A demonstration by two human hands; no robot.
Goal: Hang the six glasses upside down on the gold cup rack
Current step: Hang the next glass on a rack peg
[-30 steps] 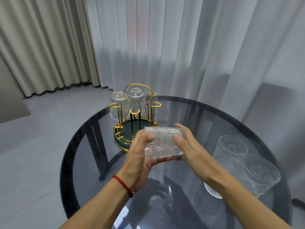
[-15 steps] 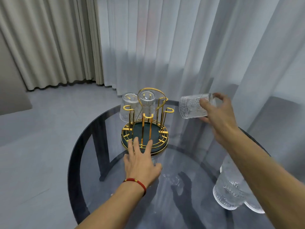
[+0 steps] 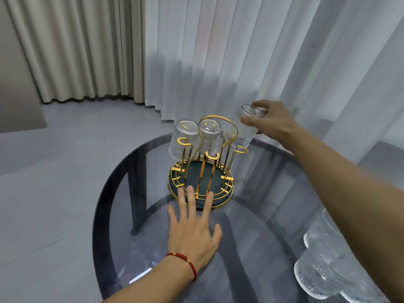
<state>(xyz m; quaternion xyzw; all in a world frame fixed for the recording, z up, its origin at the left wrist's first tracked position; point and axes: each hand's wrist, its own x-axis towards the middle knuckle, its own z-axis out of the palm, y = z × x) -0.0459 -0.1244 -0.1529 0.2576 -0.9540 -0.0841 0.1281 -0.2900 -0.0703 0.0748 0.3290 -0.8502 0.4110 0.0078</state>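
Observation:
The gold cup rack (image 3: 202, 184) with a dark green base stands on the round glass table (image 3: 122, 193). Two clear embossed glasses hang upside down on its far side, one at the left (image 3: 182, 138) and one at the middle (image 3: 210, 136). My right hand (image 3: 271, 122) holds a third glass (image 3: 241, 131) by its base, tilted mouth-down over the far right prong. My left hand (image 3: 193, 226) lies flat with fingers spread, fingertips touching the rack's near rim. More glasses (image 3: 328, 267) stand at the lower right, partly hidden by my right arm.
White sheer curtains (image 3: 240, 51) hang close behind the table, and beige curtains (image 3: 76, 47) hang at the back left. Grey floor lies to the left. Dark table legs (image 3: 135, 176) show through the glass top.
My right hand has carried the glass left and turned it from sideways to mouth-down over the rack's far right prong. My left hand stays at the rack's base.

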